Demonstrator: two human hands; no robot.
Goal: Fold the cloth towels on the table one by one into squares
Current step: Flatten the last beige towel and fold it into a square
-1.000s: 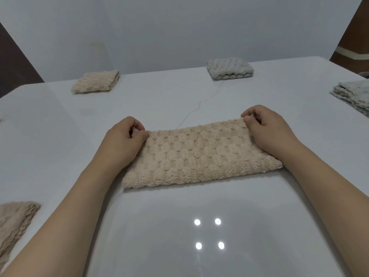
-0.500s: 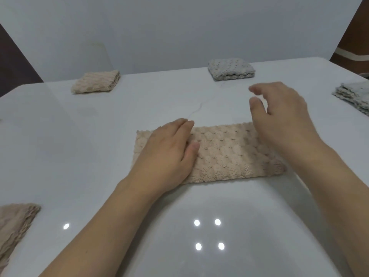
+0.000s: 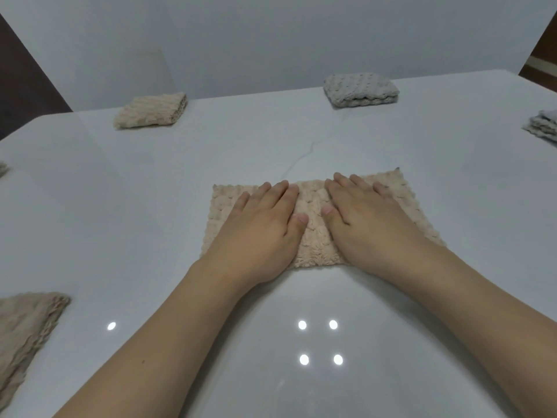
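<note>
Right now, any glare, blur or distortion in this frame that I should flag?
Head view: five small bright lamp reflections sit on the glossy table near the forearms, none on the beige towel; wide-angle bending curves the table's far edge; the towel and both flat hands, left and right, look sharp; the towel at the lower left edge is slightly soft.

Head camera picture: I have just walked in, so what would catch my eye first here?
First, two bare hands, the left hand and the right hand, pressing flat side by side on a beige towel at the middle of the white table. Next, the folded towels at the far edge: a beige one at far left and a grey one at far right.
</note>
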